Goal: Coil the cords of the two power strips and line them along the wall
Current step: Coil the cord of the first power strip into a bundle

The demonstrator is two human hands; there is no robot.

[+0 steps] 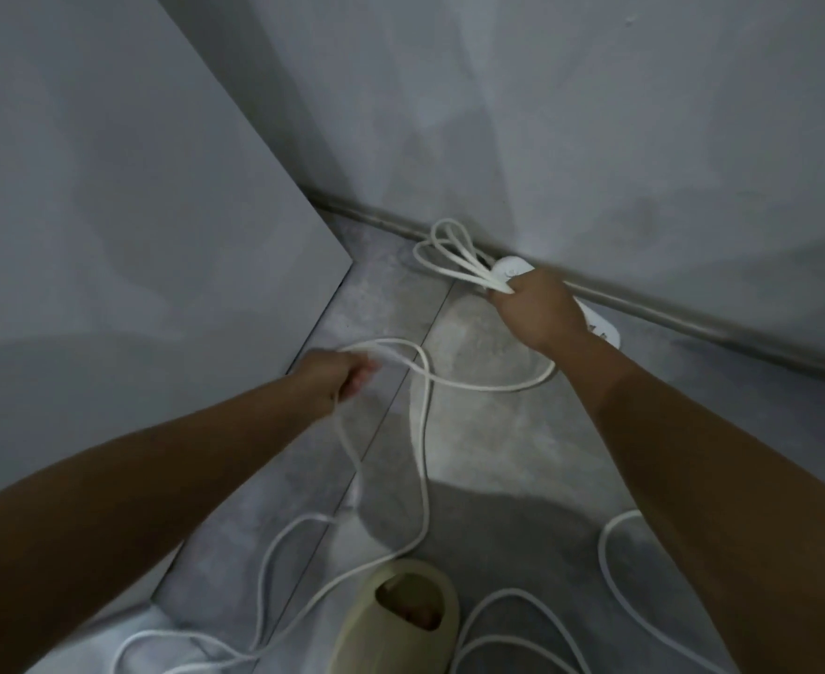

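Evidently limp, light cord [424, 498]: loops [442, 250] grasped at the neck in right hand [534, 308] by the wall [595, 138], the rest grasped in left hand [337, 377].

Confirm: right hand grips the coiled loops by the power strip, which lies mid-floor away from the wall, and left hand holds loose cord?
Not quite. The head view shows the power strip lying along the baseboard at the wall, not mid-floor. The right hand does grip the coiled loops beside it, and the left hand holds loose cord.
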